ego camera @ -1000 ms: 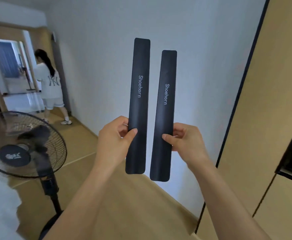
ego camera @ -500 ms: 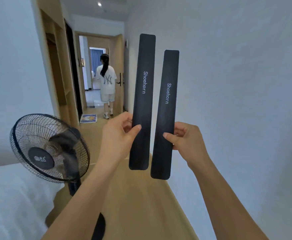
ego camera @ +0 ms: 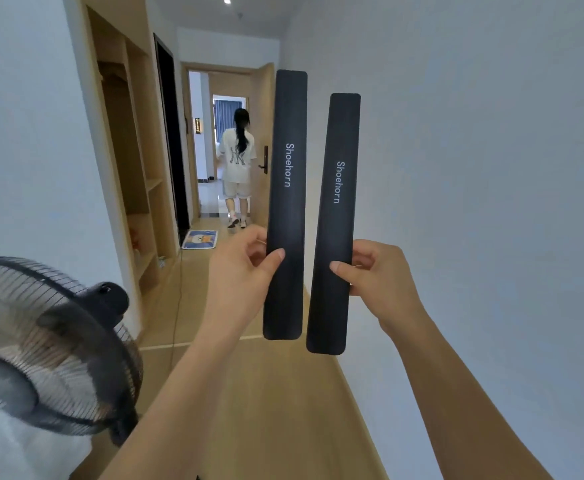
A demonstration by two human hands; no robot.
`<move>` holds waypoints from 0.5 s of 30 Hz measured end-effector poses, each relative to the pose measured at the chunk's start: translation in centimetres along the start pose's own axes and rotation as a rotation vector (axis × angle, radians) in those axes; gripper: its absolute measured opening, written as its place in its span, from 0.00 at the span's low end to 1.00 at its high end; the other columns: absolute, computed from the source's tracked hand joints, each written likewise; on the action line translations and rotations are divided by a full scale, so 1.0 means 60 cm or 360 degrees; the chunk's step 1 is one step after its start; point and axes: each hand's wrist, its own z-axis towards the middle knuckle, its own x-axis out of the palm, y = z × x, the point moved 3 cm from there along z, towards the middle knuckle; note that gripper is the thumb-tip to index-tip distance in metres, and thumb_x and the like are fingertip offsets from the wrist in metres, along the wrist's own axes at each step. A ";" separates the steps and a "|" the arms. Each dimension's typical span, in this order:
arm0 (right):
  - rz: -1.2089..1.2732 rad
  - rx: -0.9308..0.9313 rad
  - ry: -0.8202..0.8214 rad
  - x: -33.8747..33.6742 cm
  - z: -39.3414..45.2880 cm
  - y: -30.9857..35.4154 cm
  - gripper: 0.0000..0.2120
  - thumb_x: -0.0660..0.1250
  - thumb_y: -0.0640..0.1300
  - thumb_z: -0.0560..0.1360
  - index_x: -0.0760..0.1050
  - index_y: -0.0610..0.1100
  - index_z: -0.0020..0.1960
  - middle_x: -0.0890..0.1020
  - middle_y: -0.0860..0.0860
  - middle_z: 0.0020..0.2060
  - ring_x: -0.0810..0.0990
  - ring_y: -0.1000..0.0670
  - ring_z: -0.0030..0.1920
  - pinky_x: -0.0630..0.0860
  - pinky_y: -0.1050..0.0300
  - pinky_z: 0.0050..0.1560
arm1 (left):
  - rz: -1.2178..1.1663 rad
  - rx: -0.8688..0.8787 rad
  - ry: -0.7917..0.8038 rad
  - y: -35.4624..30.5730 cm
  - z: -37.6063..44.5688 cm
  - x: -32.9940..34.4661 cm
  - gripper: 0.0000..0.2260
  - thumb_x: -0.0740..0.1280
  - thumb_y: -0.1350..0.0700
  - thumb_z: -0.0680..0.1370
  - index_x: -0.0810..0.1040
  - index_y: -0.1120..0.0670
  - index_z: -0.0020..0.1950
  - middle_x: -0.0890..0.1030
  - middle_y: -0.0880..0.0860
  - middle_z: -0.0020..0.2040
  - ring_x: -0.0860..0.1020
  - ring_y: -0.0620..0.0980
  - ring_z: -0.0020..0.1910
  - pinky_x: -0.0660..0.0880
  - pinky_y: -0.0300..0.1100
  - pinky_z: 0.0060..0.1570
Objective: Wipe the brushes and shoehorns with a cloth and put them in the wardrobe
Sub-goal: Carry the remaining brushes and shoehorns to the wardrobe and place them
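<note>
Head view showed two long flat matte-black shoehorns, each printed "Shoehorn" in pale letters, held upright side by side and just apart in a corridor. The left hand (ego camera: 245,268) pinched the left shoehorn (ego camera: 287,202) below its middle, thumb across the front and fingers curled behind. The right hand (ego camera: 380,271) pinched the right shoehorn (ego camera: 335,223) the same way, and that one sat a little lower than the left shoehorn.

The step in hand looked like carrying the pair to storage. To the left of the left shoehorn and farther down the corridor stood an open light-wood shelving unit (ego camera: 134,161), possibly the wardrobe, though I could not be sure. To do it well, the person would keep both grips firm, hold the strips apart so they do not knock, and pass wide of the black pedestal fan (ego camera: 51,344) standing low and near, to the left of the left shoehorn.

No cloth and no brushes were in view, so whether these pieces had been wiped could not be told. The fingers behind each strip were mostly hidden. The fan was blurred and cut off by the frame edge. Beyond the left shoehorn, another person (ego camera: 236,168) stood in a far doorway, back turned.
</note>
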 end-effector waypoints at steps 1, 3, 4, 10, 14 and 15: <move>-0.0013 -0.0003 -0.0006 0.003 0.033 -0.014 0.09 0.71 0.40 0.77 0.83 0.45 0.57 0.86 0.50 0.50 0.85 0.49 0.51 0.83 0.44 0.53 | -0.0008 0.0007 -0.0014 0.017 0.029 0.018 0.05 0.71 0.56 0.77 0.80 0.49 0.52 0.83 0.41 0.42 0.80 0.36 0.43 0.77 0.32 0.42; -0.0039 -0.0008 -0.0024 0.010 0.106 -0.040 0.09 0.71 0.40 0.77 0.82 0.44 0.57 0.86 0.49 0.50 0.85 0.48 0.51 0.83 0.44 0.54 | -0.0013 0.0021 -0.0015 0.051 0.094 0.056 0.04 0.71 0.56 0.77 0.80 0.49 0.51 0.82 0.42 0.42 0.80 0.37 0.43 0.77 0.33 0.42; -0.0045 0.0000 -0.0030 0.014 0.143 -0.052 0.09 0.71 0.40 0.77 0.83 0.44 0.57 0.86 0.49 0.50 0.85 0.47 0.51 0.83 0.44 0.54 | -0.0018 0.0022 -0.0007 0.068 0.127 0.075 0.04 0.71 0.56 0.77 0.80 0.50 0.51 0.83 0.43 0.43 0.81 0.38 0.44 0.77 0.35 0.44; -0.0078 0.0005 -0.0068 0.043 0.349 -0.132 0.09 0.71 0.40 0.77 0.83 0.44 0.57 0.86 0.49 0.50 0.85 0.48 0.51 0.82 0.44 0.55 | -0.0032 0.0013 0.0058 0.173 0.307 0.173 0.06 0.71 0.55 0.77 0.80 0.49 0.53 0.84 0.45 0.46 0.81 0.41 0.46 0.79 0.41 0.48; -0.0042 0.0042 -0.0051 0.072 0.461 -0.190 0.09 0.71 0.40 0.77 0.83 0.43 0.57 0.86 0.49 0.50 0.85 0.48 0.51 0.83 0.44 0.52 | -0.0023 -0.0034 0.0084 0.241 0.395 0.221 0.07 0.70 0.55 0.77 0.80 0.48 0.54 0.84 0.43 0.46 0.81 0.40 0.47 0.79 0.42 0.49; -0.0027 0.0043 -0.0044 0.081 0.491 -0.207 0.09 0.71 0.40 0.77 0.83 0.44 0.57 0.86 0.49 0.50 0.85 0.48 0.51 0.84 0.44 0.52 | -0.0015 -0.0041 0.0087 0.259 0.417 0.232 0.07 0.70 0.56 0.77 0.80 0.48 0.55 0.84 0.43 0.46 0.81 0.40 0.47 0.80 0.42 0.49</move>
